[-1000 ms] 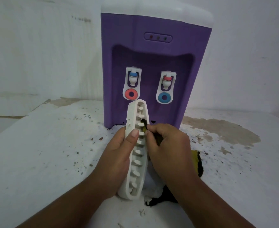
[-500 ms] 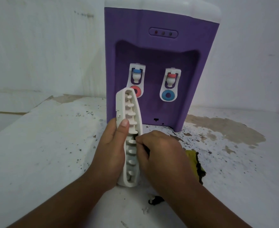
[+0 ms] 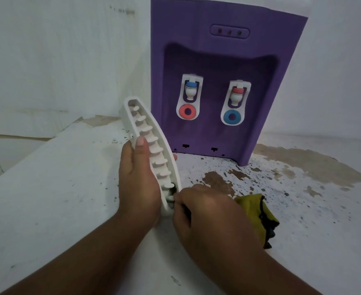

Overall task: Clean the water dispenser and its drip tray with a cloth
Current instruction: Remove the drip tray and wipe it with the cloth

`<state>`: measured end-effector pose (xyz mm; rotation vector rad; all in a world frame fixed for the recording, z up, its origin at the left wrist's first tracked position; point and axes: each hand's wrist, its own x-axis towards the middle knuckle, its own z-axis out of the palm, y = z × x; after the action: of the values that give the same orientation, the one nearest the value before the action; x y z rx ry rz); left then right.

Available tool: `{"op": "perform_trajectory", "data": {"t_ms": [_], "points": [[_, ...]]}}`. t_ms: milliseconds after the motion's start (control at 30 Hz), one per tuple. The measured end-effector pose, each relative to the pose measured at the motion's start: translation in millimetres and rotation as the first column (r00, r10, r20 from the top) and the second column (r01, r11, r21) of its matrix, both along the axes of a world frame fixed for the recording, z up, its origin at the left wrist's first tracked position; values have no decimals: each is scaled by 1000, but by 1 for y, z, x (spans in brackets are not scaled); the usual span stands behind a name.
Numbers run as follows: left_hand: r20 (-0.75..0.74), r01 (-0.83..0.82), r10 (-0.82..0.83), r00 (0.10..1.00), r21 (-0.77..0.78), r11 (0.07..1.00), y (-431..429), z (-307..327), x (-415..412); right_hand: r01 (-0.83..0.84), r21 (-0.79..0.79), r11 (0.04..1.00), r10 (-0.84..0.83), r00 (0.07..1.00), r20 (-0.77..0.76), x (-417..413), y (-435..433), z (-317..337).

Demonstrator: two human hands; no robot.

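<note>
A purple water dispenser (image 3: 215,67) with two white taps stands against the wall. My left hand (image 3: 138,179) holds the white slotted drip tray (image 3: 145,133) on edge, tilted left, in front of the dispenser's left side. My right hand (image 3: 205,211) is closed on a yellow-green cloth (image 3: 254,211) with black trim and presses a bit of it into the tray's lower slots. Most of the cloth trails out behind my right hand onto the counter.
The white counter (image 3: 58,188) is worn, with brown patches and dark specks to the right of the dispenser. Its left edge drops off near a tiled wall. White walls close off the back.
My right hand has slid down the tray from its upper slots to its lower end. The tray has shifted left and tilted, uncovering the dispenser's front.
</note>
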<state>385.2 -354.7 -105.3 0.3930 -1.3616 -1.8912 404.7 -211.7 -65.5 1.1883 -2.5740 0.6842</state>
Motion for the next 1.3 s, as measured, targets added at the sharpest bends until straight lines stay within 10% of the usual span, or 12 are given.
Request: {"op": "perform_trajectory", "data": {"t_ms": [367, 700, 867, 1100, 1300], "points": [[-69, -257, 253, 965, -49, 965, 5, 3, 6, 67, -140, 988, -34, 974, 225, -3, 2, -8], [-235, -321, 280, 931, -159, 934, 13, 7, 7, 238, -372, 897, 151, 625, 766, -20, 3, -11], [-145, -225, 213, 966, -73, 972, 2, 3, 5, -18, -336, 942, 190, 854, 484, -22, 9, -6], [-98, -53, 59, 993, 62, 997, -16, 4, 5, 101, -472, 876, 174, 846, 504, -40, 28, 0], [-83, 21, -14, 996, 79, 997, -12, 4, 3, -110, -432, 895, 178, 977, 121, -31, 19, -7]]}}
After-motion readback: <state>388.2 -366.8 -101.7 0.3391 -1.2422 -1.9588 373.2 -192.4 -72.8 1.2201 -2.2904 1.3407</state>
